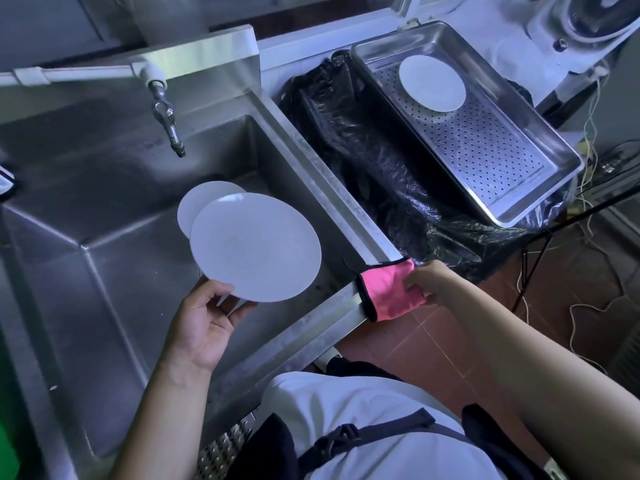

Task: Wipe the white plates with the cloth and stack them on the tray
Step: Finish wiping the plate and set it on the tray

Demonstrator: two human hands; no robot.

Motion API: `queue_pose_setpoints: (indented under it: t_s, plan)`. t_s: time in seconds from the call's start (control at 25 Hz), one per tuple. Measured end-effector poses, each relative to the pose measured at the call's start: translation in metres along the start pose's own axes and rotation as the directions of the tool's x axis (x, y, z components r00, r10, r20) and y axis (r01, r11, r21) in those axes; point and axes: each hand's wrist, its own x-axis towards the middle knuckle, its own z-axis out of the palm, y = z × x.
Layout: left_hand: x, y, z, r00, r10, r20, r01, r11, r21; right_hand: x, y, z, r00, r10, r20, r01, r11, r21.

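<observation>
White plates, count: three in view — one held (255, 247), one lying in the sink behind it (194, 209), one in the tray (432, 84).
Held plate: tilted above the sink basin, near edge gripped by the left hand (204, 318), thumb on the upper face, fingers (242, 311) curled under the rim.
Second plate: flat on the sink floor, mostly hidden by the held plate; only its left arc shows.
Third plate: flat on the perforated insert at the far end of the tray, alone there.
Trays, count: one, stainless steel (540, 188), resting on black plastic sheeting (374, 161) to the right of the sink.
Cloths, count: one, pink with dark edging (384, 289), draped over the sink's front right corner.
Right hand (429, 280): fingers pinching the cloth's right end, knuckles up.
Sink (114, 271): steel, deep basin, single tap (168, 124) over the far wall.
Between sink and tray: steel sink rim and crumpled black plastic.
Around: white machine (585, 26) beyond the tray, loose cables (588, 133) on the tiled floor (450, 334) at right, white shirt with dark strap at bottom.
</observation>
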Motion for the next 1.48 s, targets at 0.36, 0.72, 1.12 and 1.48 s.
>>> queue_pose_setpoints:
  t_s: [0.36, 0.72, 1.12, 1.48]
  plan:
    - [0.008, -0.002, 0.004, 1.000, -0.002, -0.004, 0.002, 0.999, -0.052, -0.010, -0.003, -0.006, 0.830, -0.555, -0.053, 0.429, 0.697, -0.575]
    - [0.006, -0.012, 0.009, 1.000, -0.031, -0.007, 0.031, 0.999, -0.016, -0.023, 0.034, 0.047, 0.803, -0.579, 0.143, 0.531, 0.585, -0.613]
    - [-0.001, -0.020, 0.026, 0.997, -0.067, -0.043, 0.070, 0.996, 0.051, 0.006, 0.053, 0.049, 0.701, -0.619, 0.354, 0.667, 0.391, -0.635]
    - [-0.007, -0.023, 0.051, 0.998, -0.037, -0.045, 0.043, 0.986, 0.159, 0.018, 0.017, 0.006, 0.900, -0.435, -0.005, 0.402, 0.836, -0.372]
